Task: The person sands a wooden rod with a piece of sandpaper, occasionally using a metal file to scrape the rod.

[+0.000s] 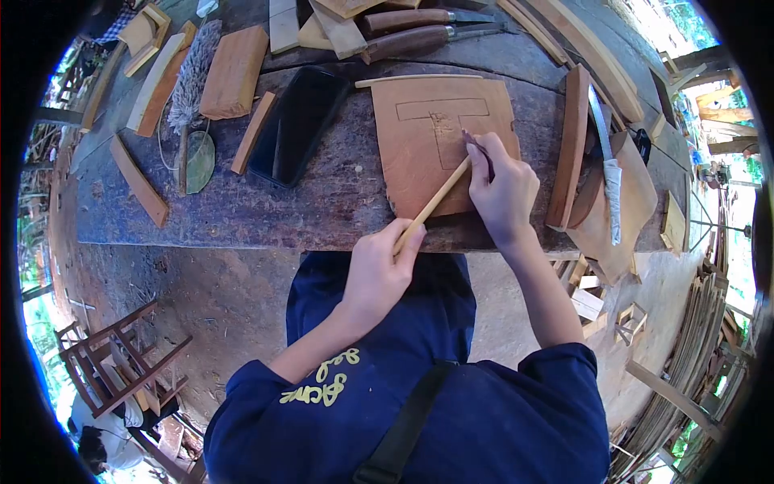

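A thin brown wooden board [407, 173] lies near the bench's front edge, with a T-shaped outline drawn on it and a rough, cut patch inside the outline. My left hand [377, 266] is closed around the lower end of a pale round wooden stick [439, 196]. That stick slants up across the board, its far end reaching my right hand's fingers. My right hand [504, 189] is closed in a pinch over the board's right side, on a slim dark-tipped tool [467, 138]. Whether stick and dark tip are one piece is hidden by my fingers.
On the worn bench [339, 218], a black phone [298, 125] and a wood block [234, 73] lie left of the board. Two brown-handled chisels [407, 36] lie behind it. At right are a curved wood strip [569, 149] and a cloth-wrapped blade [611, 173].
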The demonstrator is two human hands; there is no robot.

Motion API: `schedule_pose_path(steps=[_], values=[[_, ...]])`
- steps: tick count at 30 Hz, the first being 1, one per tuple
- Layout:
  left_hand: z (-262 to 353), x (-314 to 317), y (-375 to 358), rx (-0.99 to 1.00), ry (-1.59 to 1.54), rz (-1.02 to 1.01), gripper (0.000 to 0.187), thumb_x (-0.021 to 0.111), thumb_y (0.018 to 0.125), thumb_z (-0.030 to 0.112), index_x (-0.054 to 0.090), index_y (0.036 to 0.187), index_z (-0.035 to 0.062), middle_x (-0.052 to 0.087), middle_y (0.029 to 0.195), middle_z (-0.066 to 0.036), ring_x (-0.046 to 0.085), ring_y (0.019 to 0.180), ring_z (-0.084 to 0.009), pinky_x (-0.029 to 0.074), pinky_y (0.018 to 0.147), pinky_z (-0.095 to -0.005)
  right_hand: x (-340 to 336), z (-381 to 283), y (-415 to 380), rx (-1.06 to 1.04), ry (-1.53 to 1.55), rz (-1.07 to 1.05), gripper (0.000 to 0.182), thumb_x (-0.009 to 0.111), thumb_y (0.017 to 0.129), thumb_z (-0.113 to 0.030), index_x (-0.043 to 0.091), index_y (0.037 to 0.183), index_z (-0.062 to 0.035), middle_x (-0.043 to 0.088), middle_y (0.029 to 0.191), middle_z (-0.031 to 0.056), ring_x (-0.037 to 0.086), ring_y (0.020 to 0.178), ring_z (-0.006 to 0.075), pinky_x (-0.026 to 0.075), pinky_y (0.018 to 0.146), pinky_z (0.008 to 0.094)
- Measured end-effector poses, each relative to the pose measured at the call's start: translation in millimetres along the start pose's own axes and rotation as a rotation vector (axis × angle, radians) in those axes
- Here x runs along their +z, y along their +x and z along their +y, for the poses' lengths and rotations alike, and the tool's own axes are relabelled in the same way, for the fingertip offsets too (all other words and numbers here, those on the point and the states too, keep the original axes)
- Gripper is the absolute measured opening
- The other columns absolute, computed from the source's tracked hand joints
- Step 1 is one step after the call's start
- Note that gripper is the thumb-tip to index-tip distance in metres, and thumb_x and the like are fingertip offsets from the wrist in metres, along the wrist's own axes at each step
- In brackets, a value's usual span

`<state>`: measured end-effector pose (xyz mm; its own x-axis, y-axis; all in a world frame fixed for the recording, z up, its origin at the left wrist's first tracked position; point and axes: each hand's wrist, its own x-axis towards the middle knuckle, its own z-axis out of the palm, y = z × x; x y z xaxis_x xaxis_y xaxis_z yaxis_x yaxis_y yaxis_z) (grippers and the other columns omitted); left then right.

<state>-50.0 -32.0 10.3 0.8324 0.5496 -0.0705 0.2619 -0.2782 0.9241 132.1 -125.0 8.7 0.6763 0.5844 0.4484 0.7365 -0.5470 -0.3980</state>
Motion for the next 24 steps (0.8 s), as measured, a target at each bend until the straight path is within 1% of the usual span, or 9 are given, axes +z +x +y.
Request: schedule_pose_path(steps=[2, 5, 8, 10, 12, 14, 16, 22, 24], values=[[-2, -14, 0, -0.047, -0.093, -0.051, 0.023, 0.057, 0.101, 0.017, 0.067, 0.092, -0.0011, 0.060, 0.062, -0.013, 0.060, 0.054, -0.0219, 0.044, 0.054, -0.0347, 0, 1, 0, 0.009, 0.003, -0.003, 0.014, 0.062, 0.097, -0.023, 0.056, 0.089, -0.0130, 0.061, 0.060, 0.0132, 0.064, 0.056, 0.0357, 0.047, 0.049, 0.0460], [-8, -31, 2, -0.342, -0.336, -0.310, 0.029, 0.054, 0.105, 0.019, 0.068, 0.091, -0.0029, 0.055, 0.062, 0.000, 0.052, 0.054, -0.0057, 0.040, 0.051, -0.0253, -2, -4, 0, 0.011, 0.026, 0.006, 0.012, 0.061, 0.098, -0.023, 0.058, 0.091, -0.0135, 0.061, 0.059, 0.0134, 0.064, 0.056, 0.0360, 0.048, 0.050, 0.0457], [-4, -30, 4, -0.383, -0.412, -0.228, 0.025, 0.057, 0.103, 0.015, 0.068, 0.090, -0.0033, 0.056, 0.062, 0.000, 0.050, 0.049, -0.0061, 0.040, 0.047, -0.0235, -6, -20, -13, 0.063, -0.035, -0.006, 0.005, 0.063, 0.094, -0.019, 0.063, 0.098, -0.0153, 0.063, 0.062, 0.0108, 0.065, 0.056, 0.0318, 0.049, 0.050, 0.0437], [-1, -25, 6, -0.364, -0.375, -0.120, 0.020, 0.061, 0.100, 0.013, 0.069, 0.092, -0.0036, 0.059, 0.063, -0.001, 0.050, 0.046, -0.0057, 0.039, 0.044, -0.0218, -11, -39, -38, -0.085, 0.081, -0.090, 0.018, 0.063, 0.089, -0.013, 0.066, 0.107, -0.0165, 0.063, 0.064, 0.0069, 0.065, 0.053, 0.0264, 0.050, 0.050, 0.0399], [-4, -23, 9, -0.325, -0.265, -0.071, 0.018, 0.064, 0.099, 0.012, 0.070, 0.095, -0.0043, 0.062, 0.065, -0.002, 0.054, 0.051, -0.0059, 0.040, 0.046, -0.0220, -17, -42, -49, -0.151, -0.063, -0.216, 0.023, 0.066, 0.091, -0.008, 0.071, 0.113, -0.0117, 0.071, 0.075, 0.0122, 0.068, 0.057, 0.0260, 0.052, 0.053, 0.0368], [-3, -19, 9, -0.283, -0.246, -0.048, 0.017, 0.065, 0.098, 0.011, 0.071, 0.095, -0.0044, 0.063, 0.066, -0.003, 0.055, 0.053, -0.0056, 0.041, 0.048, -0.0220, -12, -21, -30, -0.089, -0.068, -0.151, 0.018, 0.065, 0.092, -0.010, 0.071, 0.108, -0.0125, 0.071, 0.077, 0.0117, 0.068, 0.058, 0.0271, 0.054, 0.055, 0.0374], [-2, -16, 8, -0.199, -0.206, 0.022, 0.015, 0.066, 0.096, 0.009, 0.072, 0.096, -0.0047, 0.064, 0.066, -0.004, 0.057, 0.058, -0.0051, 0.042, 0.052, -0.0220, -8, -2, -9, 0.019, -0.047, 0.014, 0.015, 0.063, 0.086, -0.011, 0.066, 0.100, -0.0159, 0.061, 0.063, 0.0054, 0.065, 0.052, 0.0243, 0.049, 0.049, 0.0393], [-17, -8, 11, -0.045, -0.086, 0.125, 0.012, 0.068, 0.093, 0.006, 0.072, 0.094, -0.0049, 0.061, 0.060, -0.004, 0.052, 0.052, -0.0050, 0.039, 0.049, -0.0235, -15, -47, -42, -0.103, -0.013, -0.299, 0.026, 0.064, 0.084, -0.006, 0.071, 0.108, -0.0120, 0.071, 0.078, 0.0122, 0.070, 0.063, 0.0299, 0.055, 0.058, 0.0391], [-19, -9, 9, -0.015, -0.036, 0.136, 0.011, 0.068, 0.093, 0.005, 0.072, 0.094, -0.0046, 0.060, 0.060, -0.004, 0.051, 0.051, -0.0054, 0.038, 0.048, -0.0240, -12, -25, -25, -0.093, 0.093, -0.200, 0.021, 0.064, 0.087, -0.007, 0.072, 0.105, -0.0127, 0.070, 0.074, 0.0125, 0.070, 0.062, 0.0298, 0.054, 0.056, 0.0395]])
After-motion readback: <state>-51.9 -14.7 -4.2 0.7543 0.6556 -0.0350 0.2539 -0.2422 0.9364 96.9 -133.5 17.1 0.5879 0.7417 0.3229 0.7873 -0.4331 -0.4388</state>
